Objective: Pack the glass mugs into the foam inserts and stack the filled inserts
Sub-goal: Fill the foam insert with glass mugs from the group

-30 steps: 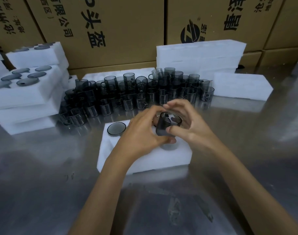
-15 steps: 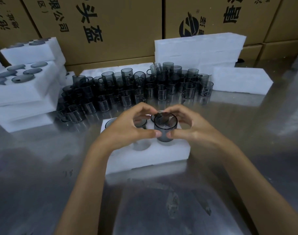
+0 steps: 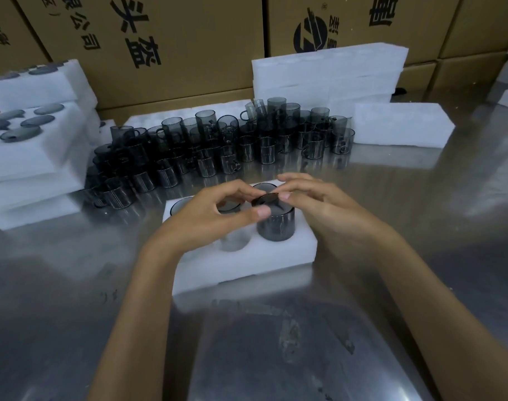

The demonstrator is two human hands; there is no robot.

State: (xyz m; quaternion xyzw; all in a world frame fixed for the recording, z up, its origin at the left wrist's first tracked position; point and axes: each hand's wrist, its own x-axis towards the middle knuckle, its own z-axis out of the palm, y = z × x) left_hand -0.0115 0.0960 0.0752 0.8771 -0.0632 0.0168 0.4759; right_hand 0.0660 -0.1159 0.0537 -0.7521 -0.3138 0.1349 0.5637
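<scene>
A white foam insert (image 3: 275, 256) lies on the steel table in front of me. A smoky glass mug (image 3: 275, 227) stands partly sunk in its near right hole. My left hand (image 3: 215, 215) arches over the insert, with the thumb against the mug's near rim and fingers curled above it. My right hand (image 3: 319, 206) pinches the rim from the right. Seated mugs (image 3: 179, 206) fill the far holes. The near middle hole (image 3: 234, 241) holds nothing. A crowd of loose mugs (image 3: 218, 151) stands behind the insert.
Filled inserts (image 3: 30, 146) are stacked at the left. Blank foam blocks (image 3: 328, 73) are piled at the back, and one (image 3: 400, 125) lies at the right. Cardboard cartons (image 3: 174, 39) wall off the far side. Bare steel table (image 3: 275, 342) lies near me.
Both hands have lowered the mug from above the insert into the near right hole. The view has shifted slightly closer and lower.
</scene>
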